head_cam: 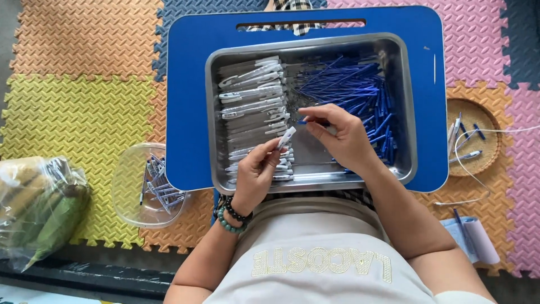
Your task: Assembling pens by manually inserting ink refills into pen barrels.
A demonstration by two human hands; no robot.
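Left hand (256, 171): pen barrel (286, 137) tilted up-right.

Clear plastic tub (130, 191), wicker basket (488, 121), bagged green bundle (39, 211), foam mats (79, 112)

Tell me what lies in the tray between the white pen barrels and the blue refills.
In the head view, only bare tray floor, with the right hand over it, apart from the white pen barrels and blue refills.

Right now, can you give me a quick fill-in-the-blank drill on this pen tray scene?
1. The left hand holds a white pen ____.
2. The refills in the metal tray are ____ in colour.
3. The tray rests on a ____ lap desk.
4. The woven basket lies to the person's ____.

Missing words: barrel; blue; blue; right
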